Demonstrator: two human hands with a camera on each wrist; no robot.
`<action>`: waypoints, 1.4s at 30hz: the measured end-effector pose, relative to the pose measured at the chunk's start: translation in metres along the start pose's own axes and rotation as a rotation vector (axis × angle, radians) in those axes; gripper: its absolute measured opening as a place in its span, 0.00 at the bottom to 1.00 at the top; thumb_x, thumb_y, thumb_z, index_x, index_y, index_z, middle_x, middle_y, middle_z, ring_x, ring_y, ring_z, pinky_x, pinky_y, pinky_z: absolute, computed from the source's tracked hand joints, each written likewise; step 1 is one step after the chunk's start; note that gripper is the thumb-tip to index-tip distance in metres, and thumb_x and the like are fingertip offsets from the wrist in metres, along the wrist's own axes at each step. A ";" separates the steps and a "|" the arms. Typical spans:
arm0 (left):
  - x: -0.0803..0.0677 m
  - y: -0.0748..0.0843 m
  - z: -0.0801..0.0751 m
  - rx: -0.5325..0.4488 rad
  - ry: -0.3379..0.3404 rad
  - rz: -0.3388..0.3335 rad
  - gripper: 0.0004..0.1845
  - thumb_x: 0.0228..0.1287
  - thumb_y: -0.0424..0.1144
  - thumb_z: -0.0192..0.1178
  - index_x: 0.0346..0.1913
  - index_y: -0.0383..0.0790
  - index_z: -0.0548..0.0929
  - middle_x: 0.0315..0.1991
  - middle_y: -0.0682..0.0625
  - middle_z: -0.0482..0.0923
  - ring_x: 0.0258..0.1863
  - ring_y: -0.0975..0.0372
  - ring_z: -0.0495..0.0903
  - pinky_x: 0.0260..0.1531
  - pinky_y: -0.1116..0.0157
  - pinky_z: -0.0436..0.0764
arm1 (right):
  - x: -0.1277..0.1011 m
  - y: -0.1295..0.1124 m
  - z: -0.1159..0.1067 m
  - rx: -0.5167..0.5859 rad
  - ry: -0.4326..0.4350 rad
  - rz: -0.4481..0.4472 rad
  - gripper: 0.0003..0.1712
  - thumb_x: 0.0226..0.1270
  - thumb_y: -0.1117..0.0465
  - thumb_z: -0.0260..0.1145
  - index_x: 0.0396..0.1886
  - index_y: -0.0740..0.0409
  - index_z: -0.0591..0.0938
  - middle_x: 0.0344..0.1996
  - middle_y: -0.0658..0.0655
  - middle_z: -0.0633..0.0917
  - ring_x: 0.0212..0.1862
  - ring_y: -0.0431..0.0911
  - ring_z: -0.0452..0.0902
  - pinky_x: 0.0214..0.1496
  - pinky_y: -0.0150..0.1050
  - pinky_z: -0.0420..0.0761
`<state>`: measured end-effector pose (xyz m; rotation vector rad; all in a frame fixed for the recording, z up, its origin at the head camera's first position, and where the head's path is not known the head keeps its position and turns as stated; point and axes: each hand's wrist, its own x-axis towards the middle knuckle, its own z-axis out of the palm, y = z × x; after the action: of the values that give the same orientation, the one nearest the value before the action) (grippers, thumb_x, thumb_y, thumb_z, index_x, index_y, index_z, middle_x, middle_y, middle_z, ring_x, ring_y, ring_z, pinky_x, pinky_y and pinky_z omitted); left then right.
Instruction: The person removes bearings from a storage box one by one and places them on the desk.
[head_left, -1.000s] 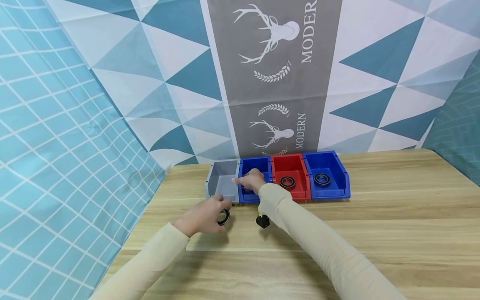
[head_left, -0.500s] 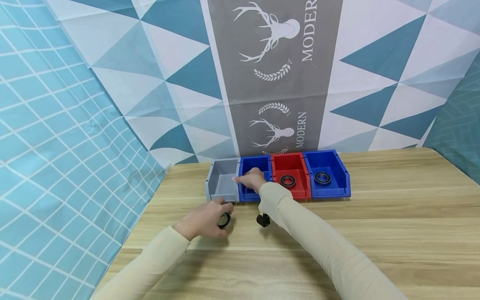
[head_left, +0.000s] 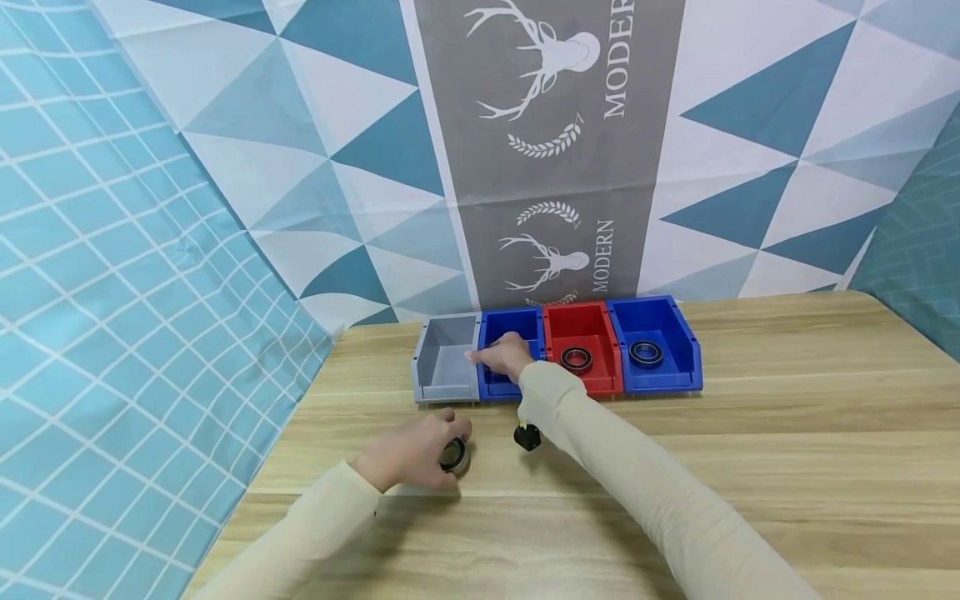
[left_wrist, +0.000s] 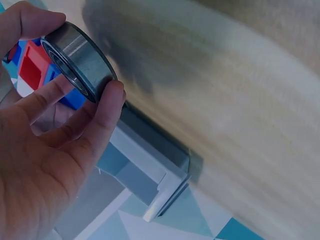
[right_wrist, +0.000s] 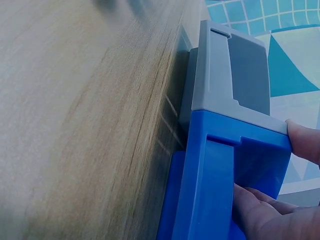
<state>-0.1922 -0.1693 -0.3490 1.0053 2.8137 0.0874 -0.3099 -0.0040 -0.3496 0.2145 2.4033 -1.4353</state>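
My left hand (head_left: 416, 450) grips a ball bearing (left_wrist: 82, 60) by its rim, between thumb and fingertips, above the table in front of the grey bin (head_left: 447, 358). Its ring stands tilted in the left wrist view. My right hand (head_left: 504, 357) reaches into the blue bin (right_wrist: 215, 180) beside the grey one. The thumb lies at the top of the wall these two bins share, and the other fingers dip inside the blue bin. What those fingertips touch is hidden.
A red bin (head_left: 581, 329) and another blue bin (head_left: 648, 321) continue the row, each with a bearing inside. A small black object (head_left: 527, 437) shows beneath the right sleeve. The wooden table (head_left: 810, 467) meets a patterned cloth behind the bins.
My left hand has drawn back from the grey bin's front edge, slightly toward me, with the bearing turning in its fingers. The right hand stays in place.
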 end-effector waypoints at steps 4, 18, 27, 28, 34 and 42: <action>-0.001 0.001 0.003 0.000 -0.007 -0.004 0.27 0.38 0.45 0.74 0.44 0.45 0.78 0.35 0.52 0.74 0.28 0.67 0.72 0.29 0.71 0.75 | -0.001 -0.001 0.000 0.001 0.002 -0.006 0.39 0.55 0.42 0.71 0.60 0.62 0.75 0.57 0.61 0.78 0.55 0.53 0.74 0.62 0.50 0.76; -0.007 0.003 0.006 0.000 -0.037 -0.026 0.27 0.38 0.44 0.75 0.45 0.45 0.77 0.36 0.52 0.72 0.28 0.68 0.70 0.28 0.72 0.74 | -0.001 0.001 0.000 0.004 0.005 -0.003 0.38 0.55 0.42 0.71 0.59 0.62 0.76 0.56 0.61 0.79 0.53 0.52 0.74 0.61 0.49 0.77; -0.008 0.004 0.008 0.001 -0.042 -0.027 0.26 0.37 0.44 0.75 0.44 0.46 0.77 0.35 0.53 0.72 0.28 0.68 0.70 0.28 0.72 0.74 | 0.002 0.001 0.000 0.005 -0.003 -0.007 0.39 0.55 0.42 0.71 0.59 0.62 0.76 0.57 0.61 0.78 0.55 0.53 0.73 0.63 0.50 0.76; -0.008 0.004 0.008 -0.001 -0.043 -0.026 0.26 0.37 0.44 0.75 0.44 0.45 0.77 0.35 0.53 0.72 0.28 0.68 0.70 0.28 0.72 0.74 | 0.003 0.001 -0.001 0.005 -0.005 -0.005 0.39 0.55 0.42 0.71 0.60 0.62 0.76 0.57 0.61 0.78 0.55 0.53 0.73 0.63 0.51 0.75; -0.008 0.005 0.008 -0.007 -0.061 -0.030 0.27 0.38 0.44 0.76 0.44 0.46 0.77 0.36 0.52 0.74 0.30 0.68 0.72 0.30 0.72 0.76 | 0.004 0.002 0.000 0.014 -0.009 0.000 0.38 0.55 0.41 0.71 0.59 0.61 0.76 0.54 0.60 0.80 0.55 0.53 0.74 0.63 0.51 0.75; -0.010 0.006 0.008 -0.019 -0.074 -0.036 0.27 0.38 0.43 0.76 0.45 0.46 0.78 0.36 0.52 0.74 0.29 0.68 0.71 0.29 0.73 0.75 | 0.004 0.002 0.000 0.020 -0.008 -0.002 0.38 0.54 0.42 0.72 0.58 0.61 0.77 0.52 0.60 0.80 0.53 0.52 0.74 0.62 0.49 0.76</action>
<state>-0.1798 -0.1709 -0.3548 0.9331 2.7572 0.0710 -0.3133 -0.0035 -0.3530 0.2112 2.3840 -1.4587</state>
